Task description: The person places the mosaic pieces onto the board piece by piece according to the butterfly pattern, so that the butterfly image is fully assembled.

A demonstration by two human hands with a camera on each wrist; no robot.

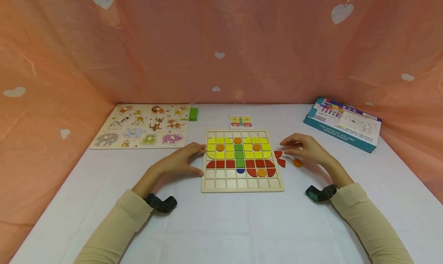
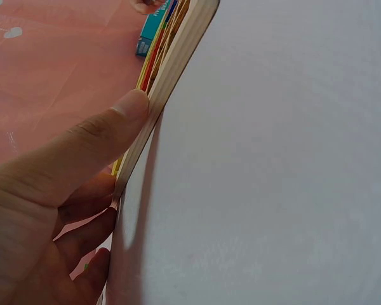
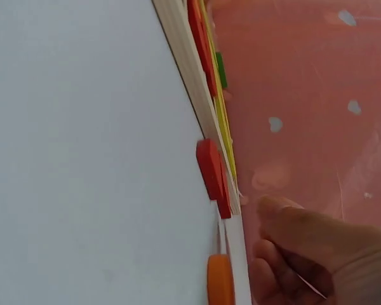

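Observation:
A wooden grid board [image 1: 225, 184] lies flat, filled in part with yellow, red, green, orange and blue pieces in a butterfly pattern. At its left edge rests my left hand [image 1: 177, 160], thumb and fingers spread apart and touching the rim; the left wrist view shows the thumb against the board's side. My right hand [image 1: 306, 148] hovers right of the board, fingers bent loosely, with nothing visible between them. Just below it lie two red quarter-round pieces [image 3: 209, 168] beside the board's right edge, and an orange disc [image 1: 297, 163] is a little farther right.
Behind the board lies a small butterfly picture card [image 1: 240, 121]. An animal peg puzzle [image 1: 145, 131] is at the back left, with a green block [image 1: 193, 114] beside it. A teal box [image 1: 342, 123] sits at the back right. Pink heart-patterned cloth [image 1: 221, 33] hangs behind the table.

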